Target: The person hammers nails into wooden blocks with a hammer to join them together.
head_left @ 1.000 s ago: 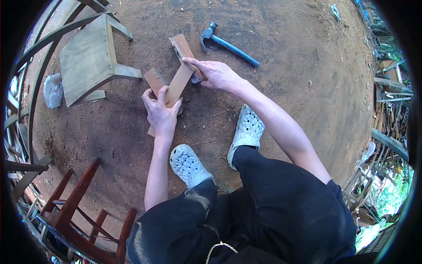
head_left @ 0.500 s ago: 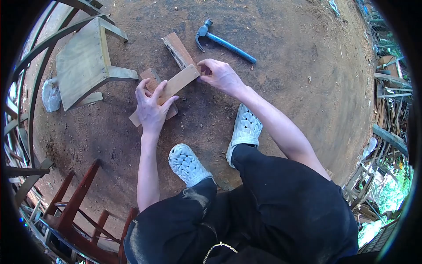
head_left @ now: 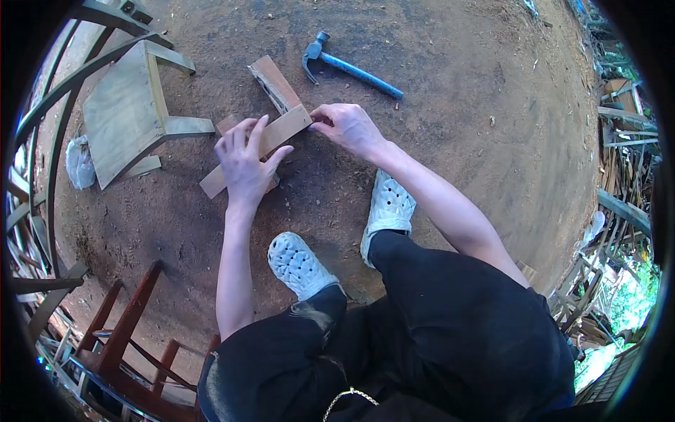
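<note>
A light wooden strip point(head_left: 287, 131) lies slantwise across other wood pieces on the dirt ground. My left hand point(head_left: 245, 158) rests over the strip's middle with its fingers spread. At the strip's upper right end, my right hand point(head_left: 349, 129) has its thumb and fingertips pinched together; whatever is between them is too small to make out. A reddish-brown wood block point(head_left: 276, 81) reaches up and left from that end. Another block is partly hidden under my left hand. The hammer point(head_left: 358, 74) with a blue handle lies beyond my right hand.
A small wooden table-like piece point(head_left: 126, 116) lies at the left beside a clear plastic bag point(head_left: 80, 163). Dark red chair legs point(head_left: 132, 316) stand at the lower left. Scrap wood point(head_left: 622, 204) is piled along the right edge. My shoes are below the wood.
My left hand's fingers have spread and loosened on the strip. The strip's lower left end shows more now. My right hand stays at the other end. The whole view has shifted slightly.
</note>
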`<state>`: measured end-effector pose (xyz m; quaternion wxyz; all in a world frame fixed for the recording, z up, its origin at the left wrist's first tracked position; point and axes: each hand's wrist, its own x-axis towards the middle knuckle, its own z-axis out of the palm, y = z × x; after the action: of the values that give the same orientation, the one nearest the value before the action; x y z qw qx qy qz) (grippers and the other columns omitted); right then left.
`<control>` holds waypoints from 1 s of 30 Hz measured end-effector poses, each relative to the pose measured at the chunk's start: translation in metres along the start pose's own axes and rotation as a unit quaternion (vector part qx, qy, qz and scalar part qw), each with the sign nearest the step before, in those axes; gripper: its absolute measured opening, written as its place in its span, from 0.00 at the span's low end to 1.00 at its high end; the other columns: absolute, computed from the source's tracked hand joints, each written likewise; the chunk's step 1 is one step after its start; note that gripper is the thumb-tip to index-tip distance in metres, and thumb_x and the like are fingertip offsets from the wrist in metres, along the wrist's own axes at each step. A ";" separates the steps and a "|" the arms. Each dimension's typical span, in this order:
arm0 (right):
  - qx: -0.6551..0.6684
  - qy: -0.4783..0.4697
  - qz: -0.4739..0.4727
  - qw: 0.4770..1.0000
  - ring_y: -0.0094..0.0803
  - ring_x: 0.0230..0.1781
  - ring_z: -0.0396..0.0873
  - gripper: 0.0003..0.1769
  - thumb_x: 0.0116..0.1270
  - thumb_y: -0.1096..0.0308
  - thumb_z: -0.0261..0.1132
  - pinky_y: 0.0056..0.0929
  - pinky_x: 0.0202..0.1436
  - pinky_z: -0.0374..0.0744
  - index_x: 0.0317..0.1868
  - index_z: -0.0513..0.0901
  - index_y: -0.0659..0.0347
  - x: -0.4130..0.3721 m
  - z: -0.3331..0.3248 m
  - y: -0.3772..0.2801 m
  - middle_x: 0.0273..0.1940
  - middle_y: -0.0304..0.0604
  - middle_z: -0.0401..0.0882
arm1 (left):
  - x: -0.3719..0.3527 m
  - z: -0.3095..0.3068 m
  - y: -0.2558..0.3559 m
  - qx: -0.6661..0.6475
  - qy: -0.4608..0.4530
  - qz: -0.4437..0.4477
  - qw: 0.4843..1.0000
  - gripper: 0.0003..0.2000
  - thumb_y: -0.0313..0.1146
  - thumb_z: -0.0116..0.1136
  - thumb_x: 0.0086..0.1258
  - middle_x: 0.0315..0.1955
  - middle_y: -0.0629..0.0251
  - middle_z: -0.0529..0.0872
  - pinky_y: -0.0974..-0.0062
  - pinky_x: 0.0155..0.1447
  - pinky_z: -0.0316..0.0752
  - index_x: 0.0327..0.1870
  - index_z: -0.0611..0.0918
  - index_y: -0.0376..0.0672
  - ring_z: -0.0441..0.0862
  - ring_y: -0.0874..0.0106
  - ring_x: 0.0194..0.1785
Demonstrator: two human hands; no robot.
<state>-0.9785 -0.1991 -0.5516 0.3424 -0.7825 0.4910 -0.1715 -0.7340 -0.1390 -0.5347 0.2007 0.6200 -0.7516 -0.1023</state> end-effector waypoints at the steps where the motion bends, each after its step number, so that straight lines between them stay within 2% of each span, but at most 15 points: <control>1: 0.000 0.001 0.002 1.000 0.50 0.45 0.90 0.15 0.71 0.59 0.74 0.47 0.52 0.86 0.48 0.90 0.63 -0.001 -0.001 -0.001 0.42 0.55 0.91 | 0.004 0.005 0.001 -0.001 -0.001 0.002 1.000 0.31 0.56 0.76 0.65 0.60 0.66 0.80 0.58 0.72 0.63 0.65 0.86 0.50 0.75 0.65 0.66; 4: 0.001 -0.002 0.015 1.000 0.50 0.43 0.90 0.14 0.71 0.60 0.73 0.46 0.50 0.87 0.47 0.90 0.63 -0.001 0.000 -0.002 0.40 0.55 0.91 | 0.011 0.016 0.004 -0.012 -0.019 0.033 0.999 0.31 0.54 0.77 0.65 0.57 0.65 0.84 0.60 0.72 0.64 0.65 0.86 0.48 0.78 0.66 0.65; 6: 0.002 0.005 0.005 1.000 0.51 0.42 0.90 0.14 0.71 0.61 0.73 0.46 0.48 0.87 0.46 0.90 0.64 -0.002 0.003 -0.001 0.39 0.55 0.90 | 0.013 0.021 0.006 -0.050 -0.027 0.014 0.998 0.30 0.49 0.78 0.65 0.53 0.62 0.87 0.61 0.69 0.71 0.65 0.85 0.46 0.83 0.63 0.60; 7: 0.002 0.006 0.006 1.000 0.51 0.42 0.90 0.14 0.71 0.61 0.73 0.46 0.48 0.87 0.46 0.90 0.64 -0.002 0.004 0.000 0.39 0.55 0.90 | 0.013 0.023 0.007 -0.050 -0.027 0.016 0.998 0.30 0.49 0.78 0.65 0.53 0.62 0.87 0.61 0.69 0.71 0.65 0.85 0.46 0.83 0.63 0.60; 9: 0.009 0.019 -0.003 1.000 0.51 0.40 0.90 0.12 0.71 0.62 0.73 0.47 0.46 0.87 0.45 0.89 0.64 -0.003 0.006 0.001 0.38 0.55 0.90 | 0.014 0.025 0.010 -0.128 -0.038 -0.036 0.990 0.27 0.43 0.79 0.65 0.53 0.60 0.87 0.61 0.63 0.79 0.64 0.85 0.43 0.85 0.59 0.58; 12: -0.007 0.042 -0.039 0.998 0.51 0.38 0.90 0.11 0.71 0.63 0.72 0.47 0.44 0.86 0.43 0.89 0.64 -0.004 0.011 0.004 0.35 0.54 0.89 | 0.018 0.025 0.011 -0.118 -0.013 0.000 0.993 0.24 0.39 0.78 0.65 0.52 0.58 0.86 0.59 0.60 0.82 0.60 0.85 0.40 0.86 0.56 0.56; 22: -0.020 0.051 -0.061 0.997 0.50 0.37 0.89 0.10 0.72 0.64 0.71 0.46 0.42 0.86 0.42 0.87 0.63 -0.005 0.016 0.008 0.33 0.53 0.88 | 0.019 0.033 0.011 -0.148 -0.009 -0.003 0.989 0.23 0.36 0.79 0.64 0.52 0.55 0.87 0.60 0.61 0.82 0.58 0.84 0.38 0.85 0.56 0.57; 30: -0.046 0.048 -0.076 0.995 0.50 0.36 0.89 0.09 0.71 0.64 0.72 0.46 0.41 0.86 0.40 0.85 0.62 -0.005 0.014 0.008 0.32 0.52 0.87 | 0.020 0.032 0.010 -0.147 0.005 0.009 0.989 0.22 0.37 0.80 0.64 0.50 0.55 0.88 0.61 0.59 0.82 0.56 0.86 0.37 0.87 0.57 0.54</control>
<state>-0.9778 -0.1919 -0.5671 0.2681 -0.8230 0.4539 -0.2118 -0.7599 -0.1592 -0.5562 0.2941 0.5777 -0.7327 -0.2072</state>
